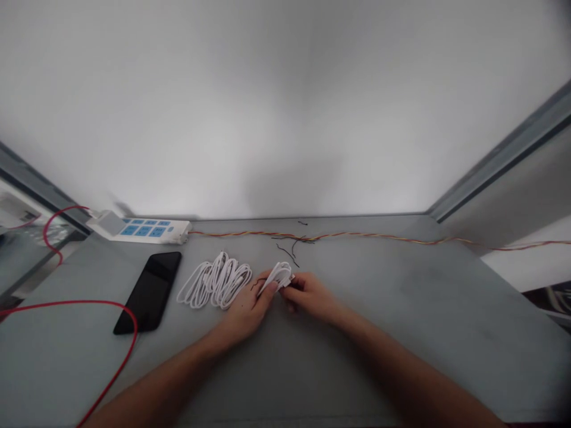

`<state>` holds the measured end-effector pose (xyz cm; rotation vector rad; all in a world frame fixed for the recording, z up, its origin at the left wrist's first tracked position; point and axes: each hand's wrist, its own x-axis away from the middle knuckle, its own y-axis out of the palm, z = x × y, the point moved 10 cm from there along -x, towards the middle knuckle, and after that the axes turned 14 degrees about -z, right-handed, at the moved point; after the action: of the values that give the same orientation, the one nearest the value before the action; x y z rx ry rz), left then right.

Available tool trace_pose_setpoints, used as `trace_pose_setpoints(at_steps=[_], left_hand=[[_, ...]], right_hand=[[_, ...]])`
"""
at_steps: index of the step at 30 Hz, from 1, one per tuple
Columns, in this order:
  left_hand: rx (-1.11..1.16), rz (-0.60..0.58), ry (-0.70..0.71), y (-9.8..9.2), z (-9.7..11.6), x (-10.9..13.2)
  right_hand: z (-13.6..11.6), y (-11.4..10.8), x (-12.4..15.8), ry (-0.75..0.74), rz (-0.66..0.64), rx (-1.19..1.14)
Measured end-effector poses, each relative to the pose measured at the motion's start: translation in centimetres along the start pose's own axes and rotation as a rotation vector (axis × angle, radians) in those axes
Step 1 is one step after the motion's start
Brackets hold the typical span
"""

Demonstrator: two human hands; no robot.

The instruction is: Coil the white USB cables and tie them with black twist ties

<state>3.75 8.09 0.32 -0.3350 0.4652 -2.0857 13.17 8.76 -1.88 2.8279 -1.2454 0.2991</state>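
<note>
Head view: left hand (248,312) grip pinches white cable loop (279,277), long axis running right to right hand (310,295), its grip pressed on the loop's end.

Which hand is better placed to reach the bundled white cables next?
Left, probably: the left hand lies just beside the bundled white cables, while the right hand sits farther off, past the white cable both hands grip.

Left hand (247,312) and right hand (310,295) are hiding most of the small white cable coil (280,274); red cable (66,302) is running off the left edge; thin dark wires (285,252) are blurring, too small to trace.
</note>
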Motion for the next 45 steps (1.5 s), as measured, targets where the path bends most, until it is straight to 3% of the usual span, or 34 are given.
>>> trace_pose_setpoints(at_steps=[5, 10, 20, 25, 34, 40, 45], left_hand=[[-0.152, -0.031, 0.019, -0.2, 1.1, 0.1], [-0.27, -0.024, -0.011, -0.1, 0.9, 0.1], [-0.877, -0.112, -0.121, 1.5, -0.4, -0.1], [-0.862, -0.131, -0.1, 1.8, 0.4, 0.1], [-0.804, 0.011, 0.083, 1.5, 1.5, 0.5], [-0.901, 0.007, -0.033, 1.4, 0.5, 0.3], [-0.961, -0.022, -0.078, 1.7, 0.2, 0.2]], right_hand=[[1.3, 1.0, -0.2, 0.104, -0.028, -0.076], [1.5, 1.6, -0.3, 0.086, -0.059, -0.21], [1.6, 2.5, -0.2, 0.099, -0.113, -0.237], [2.0, 2.5, -0.5, 0.087, -0.122, -0.326], [2.1, 1.7, 0.1, 0.102, -0.119, -0.499], [2.0, 1.4, 0.2, 0.127, -0.062, -0.549], [2.1, 1.4, -0.1, 0.108, -0.072, -0.435]])
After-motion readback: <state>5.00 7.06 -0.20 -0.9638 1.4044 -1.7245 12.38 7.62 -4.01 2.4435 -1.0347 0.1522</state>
